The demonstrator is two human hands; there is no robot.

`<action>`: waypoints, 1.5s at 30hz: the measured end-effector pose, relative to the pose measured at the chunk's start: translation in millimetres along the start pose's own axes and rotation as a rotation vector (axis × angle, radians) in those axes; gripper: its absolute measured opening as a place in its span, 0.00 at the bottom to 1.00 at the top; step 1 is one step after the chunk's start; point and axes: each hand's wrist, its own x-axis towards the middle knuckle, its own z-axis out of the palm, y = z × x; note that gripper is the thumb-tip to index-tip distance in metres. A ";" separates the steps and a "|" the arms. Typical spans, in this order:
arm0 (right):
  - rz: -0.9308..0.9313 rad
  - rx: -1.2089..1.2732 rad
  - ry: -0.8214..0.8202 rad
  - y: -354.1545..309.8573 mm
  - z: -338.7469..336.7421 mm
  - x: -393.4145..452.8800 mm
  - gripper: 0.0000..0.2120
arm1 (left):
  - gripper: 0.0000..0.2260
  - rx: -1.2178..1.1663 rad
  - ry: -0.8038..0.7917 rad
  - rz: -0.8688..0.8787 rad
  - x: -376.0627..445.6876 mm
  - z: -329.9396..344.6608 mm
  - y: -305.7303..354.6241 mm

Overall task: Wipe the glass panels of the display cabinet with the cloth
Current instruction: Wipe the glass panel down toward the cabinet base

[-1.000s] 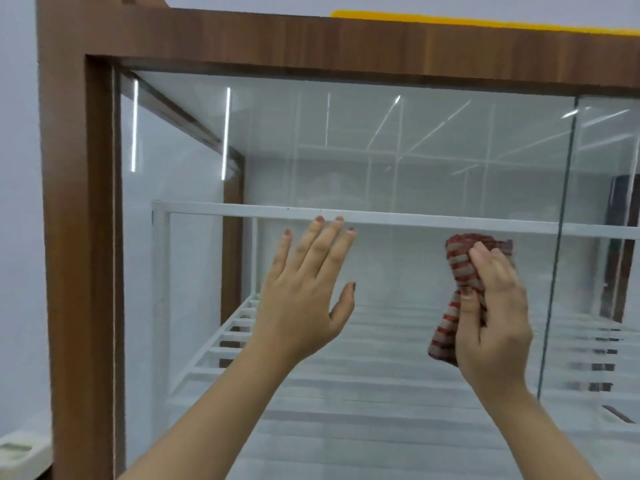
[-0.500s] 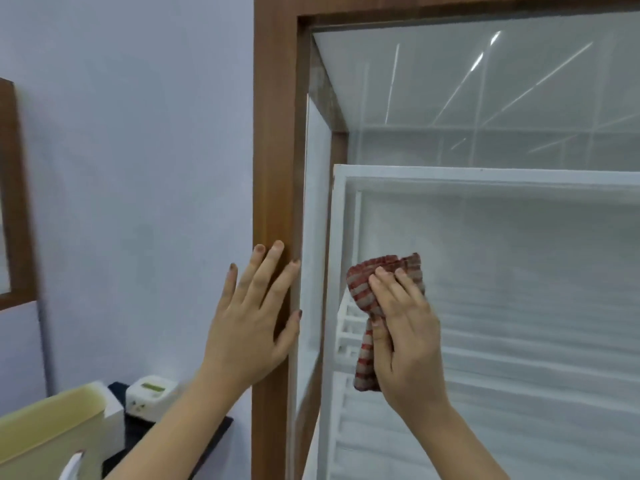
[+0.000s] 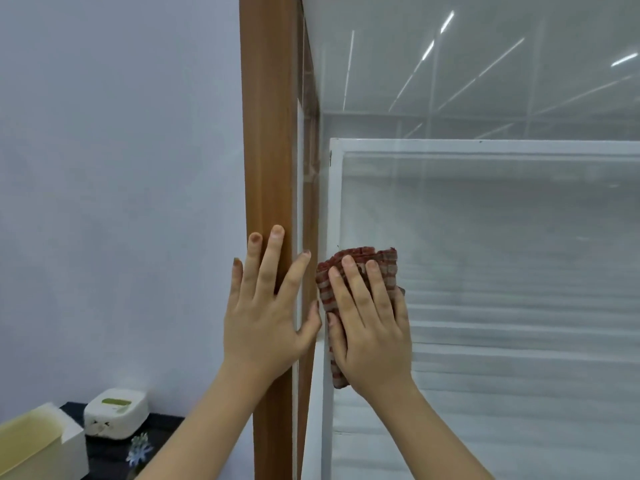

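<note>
Glass (image 3: 502,237) fills frame from 12 to 5 o'clock; ceiling-light reflections across top, white rack (image 3: 485,147) behind. No telling from here which areas already wiped; no streaks or dirt visible.
Wood post (image 3: 268,133) at 12 to 6 o'clock, left edge of cabinet.
Left hand (image 3: 266,320) at 7 o'clock of centre: grip open, fingers spread flat on post, bracing.
Right hand (image 3: 374,337) just beside: fingers straight, pressing cloth (image 3: 356,261) flat on glass near post.
Judgement: wiping underway at panel's left edge; most of panel apparently left.

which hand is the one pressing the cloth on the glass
The right hand: it presses the red striped cloth flat against the front glass panel. The left hand rests bare on the wooden frame post.
</note>
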 end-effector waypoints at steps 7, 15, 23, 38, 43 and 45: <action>0.013 -0.051 0.052 24.5 -4.8 14.7 0.22 | 0.27 -0.011 0.020 0.013 0.1 1.3 -0.1; 0.058 -0.090 0.025 8.1 0.1 -13.6 0.24 | 0.27 -0.027 0.036 0.013 0.6 1.9 0.4; 0.212 -0.066 0.096 58.6 -16.1 19.0 0.23 | 0.26 -0.054 0.046 -0.009 -0.1 -0.2 1.6; 0.083 -0.072 0.053 76.9 -21.8 2.8 0.23 | 0.25 -0.072 0.081 -0.028 -0.3 0.1 4.5; 0.226 -0.085 0.136 110.2 -30.3 -14.2 0.23 | 0.24 -0.071 0.083 -0.025 -2.5 1.9 4.0; 0.234 -0.091 0.150 115.2 -30.0 -21.6 0.24 | 0.23 -0.070 0.084 -0.027 -2.3 2.5 4.4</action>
